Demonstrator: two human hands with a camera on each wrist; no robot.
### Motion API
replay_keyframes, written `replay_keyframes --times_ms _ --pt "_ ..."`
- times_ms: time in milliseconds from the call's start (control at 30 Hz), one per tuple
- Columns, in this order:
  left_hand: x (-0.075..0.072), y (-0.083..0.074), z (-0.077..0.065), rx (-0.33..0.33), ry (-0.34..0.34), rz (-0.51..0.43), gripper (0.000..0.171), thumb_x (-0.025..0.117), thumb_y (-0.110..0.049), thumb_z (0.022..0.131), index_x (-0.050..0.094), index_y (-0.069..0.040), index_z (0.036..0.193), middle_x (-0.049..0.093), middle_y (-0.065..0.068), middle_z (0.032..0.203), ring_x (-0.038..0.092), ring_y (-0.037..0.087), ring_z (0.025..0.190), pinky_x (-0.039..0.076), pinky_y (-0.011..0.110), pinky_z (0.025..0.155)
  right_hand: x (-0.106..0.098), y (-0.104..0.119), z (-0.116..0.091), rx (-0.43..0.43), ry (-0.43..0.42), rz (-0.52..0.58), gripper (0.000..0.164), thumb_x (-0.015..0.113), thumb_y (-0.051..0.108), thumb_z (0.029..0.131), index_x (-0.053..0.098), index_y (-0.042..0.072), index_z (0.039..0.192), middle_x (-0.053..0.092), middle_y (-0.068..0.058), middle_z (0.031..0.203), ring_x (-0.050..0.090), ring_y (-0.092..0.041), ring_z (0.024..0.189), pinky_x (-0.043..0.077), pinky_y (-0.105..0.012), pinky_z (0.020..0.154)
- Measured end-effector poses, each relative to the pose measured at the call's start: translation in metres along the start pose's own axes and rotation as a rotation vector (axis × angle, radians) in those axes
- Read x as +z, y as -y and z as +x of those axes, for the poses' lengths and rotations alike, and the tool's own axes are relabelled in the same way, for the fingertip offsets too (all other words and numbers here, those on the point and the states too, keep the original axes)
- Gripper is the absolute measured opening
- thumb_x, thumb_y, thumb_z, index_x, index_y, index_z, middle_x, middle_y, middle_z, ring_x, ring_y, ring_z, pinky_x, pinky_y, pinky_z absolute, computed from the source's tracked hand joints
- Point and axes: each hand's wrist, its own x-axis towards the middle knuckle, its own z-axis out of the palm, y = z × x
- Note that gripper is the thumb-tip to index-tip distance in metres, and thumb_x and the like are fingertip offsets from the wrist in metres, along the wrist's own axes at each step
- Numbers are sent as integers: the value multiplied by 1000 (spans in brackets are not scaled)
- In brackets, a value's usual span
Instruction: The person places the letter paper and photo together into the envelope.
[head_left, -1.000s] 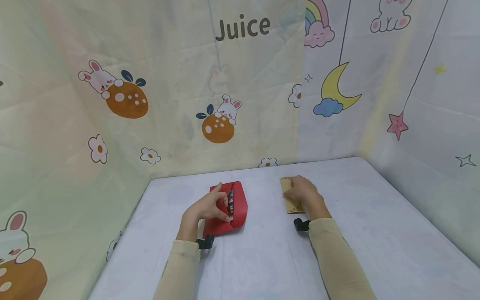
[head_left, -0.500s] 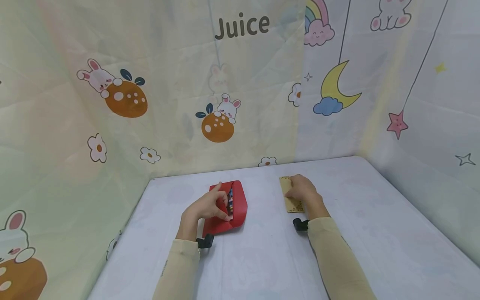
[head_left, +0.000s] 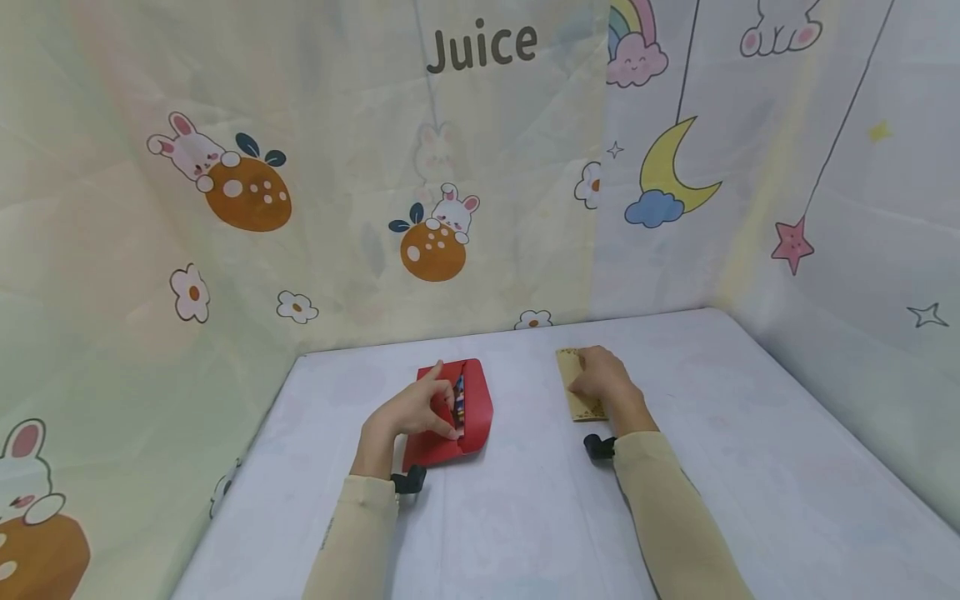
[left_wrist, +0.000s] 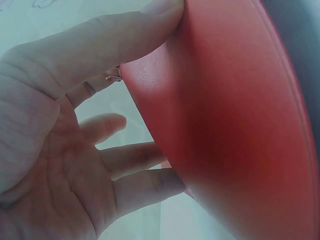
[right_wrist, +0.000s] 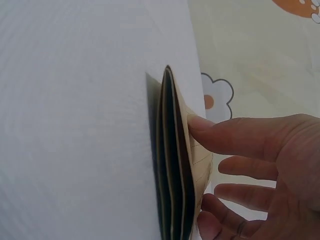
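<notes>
On the left, a red envelope (head_left: 477,417) lies with its flap spread to the right and a bright multicoloured strip showing in its slot. My left hand (head_left: 414,410) pinches the slot's edge between thumb and index finger. In the left wrist view the thumb is on the curved red paper (left_wrist: 240,110), the other fingers spread. Farther right, my right hand (head_left: 609,382) holds a folded tan card (head_left: 582,407) with a dark patterned border. Seen from the right wrist, its thumb is on the tan face and the card's several layers fan slightly apart, dark inside.
A white cloth (head_left: 517,517) covers the table. Behind it hangs a printed curtain (head_left: 360,167) with rabbits, oranges and flowers, meeting the table's back edge. Each wrist carries a small black camera mount, such as the one (head_left: 409,480) on the left.
The right thumb has shifted slightly over the tan card's face. My left hand and the red envelope stay as they were; the head view has tilted down a little.
</notes>
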Motion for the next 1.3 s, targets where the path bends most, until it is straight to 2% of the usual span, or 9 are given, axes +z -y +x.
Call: replay_keyframes --times_ms 100,233,567,733,867,1000,1300 --pt "1 1 0 -8 1 -1 37 97 -23 72 66 -23 92 12 5 176 27 41 153 62 47 90 2 0 1 9 -1 17 78 84 17 86 46 -5 151 55 -27 147 55 -39 125 45 -56 112" --pt "2 2 0 -13 4 -2 37 97 -24 71 66 -24 92 12 4 177 28 40 153 62 46 91 3 0 1 12 3 19 81 84 16 86 43 -6 153 49 -28 153 52 -42 134 42 -57 115" --pt "3 4 0 1 0 -9 37 97 -23 72 66 -24 91 12 6 176 26 41 154 61 49 93 2 -2 5 11 0 44 85 85 14 85 41 -2 156 45 -30 156 54 -39 126 45 -56 112" --pt "1 2 0 4 3 -8 38 97 -24 71 65 -24 92 14 8 176 27 42 154 62 48 91 4 -5 8 -6 -5 58 86 86 13 84 42 -2 155 49 -28 153 54 -36 121 47 -55 109" --pt "1 2 1 4 8 -5 38 97 -24 72 66 -23 93 14 8 176 26 42 154 62 48 90 3 -4 7 -11 -6 67 91 87 11 82 36 -3 157 45 -29 156 51 -41 131 43 -57 114" --pt "1 1 1 -2 9 -5 38 97 -24 71 66 -24 93 13 8 176 25 42 154 62 48 91 2 -1 3 19 4 98 96 85 8 83 28 -2 161 37 -29 162 44 -44 142 37 -60 119" --pt "-1 1 0 12 11 -7 36 97 -24 73 65 -23 91 10 6 177 29 40 152 62 43 89 -1 3 -2 36 -2 110 94 83 9 85 29 1 162 38 -29 161 47 -43 138 39 -61 117"
